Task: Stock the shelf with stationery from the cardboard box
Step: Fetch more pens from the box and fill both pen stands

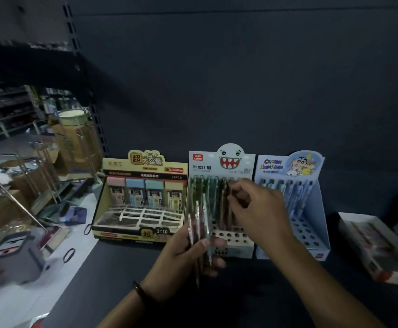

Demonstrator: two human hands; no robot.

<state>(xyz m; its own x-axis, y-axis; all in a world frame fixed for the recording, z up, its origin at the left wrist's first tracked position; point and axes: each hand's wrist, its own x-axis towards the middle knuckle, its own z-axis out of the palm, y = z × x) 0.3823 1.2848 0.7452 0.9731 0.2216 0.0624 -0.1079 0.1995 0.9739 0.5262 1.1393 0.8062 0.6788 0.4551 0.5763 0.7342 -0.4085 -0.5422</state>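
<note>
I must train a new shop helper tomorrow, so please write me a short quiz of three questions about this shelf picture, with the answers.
1. Fill in: the yellow lead box shows ___ coloured cases in its back row.
2. True or false: the Crayon Shinchan box stands directly right of the monster-face box.
3. The left hand grips a bundle of pencils. Over which box does the right hand pinch a single pencil?
A) yellow lead box
B) monster-face box
C) Crayon Shinchan box

Key: 1 four; 2 true; 3 B.
</note>
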